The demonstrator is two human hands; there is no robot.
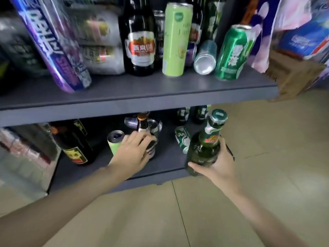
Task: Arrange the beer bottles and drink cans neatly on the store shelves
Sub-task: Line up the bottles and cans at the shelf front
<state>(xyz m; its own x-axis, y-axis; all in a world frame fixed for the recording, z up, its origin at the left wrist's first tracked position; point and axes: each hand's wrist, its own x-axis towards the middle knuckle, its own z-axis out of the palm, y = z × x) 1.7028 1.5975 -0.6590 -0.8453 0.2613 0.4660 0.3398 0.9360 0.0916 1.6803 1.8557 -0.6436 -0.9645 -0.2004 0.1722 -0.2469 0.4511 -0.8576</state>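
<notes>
1. Lower shelf [165, 164], left: dark bottle with yellow label [74, 141], then light-green can [115, 141].
2. Left hand [133, 152] fingers curled round a small brown bottle [143, 129] mid-shelf.
3. Green-white can [182, 139] lying on its side, right of it.
4. Right hand [216, 164] grips green beer bottle [204, 145] at the shelf's near-right edge, upright.

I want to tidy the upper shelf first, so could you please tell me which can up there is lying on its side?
The silver can, between the tall light-green can and the dark green can. Its round end faces the camera; those two are upright.
</notes>
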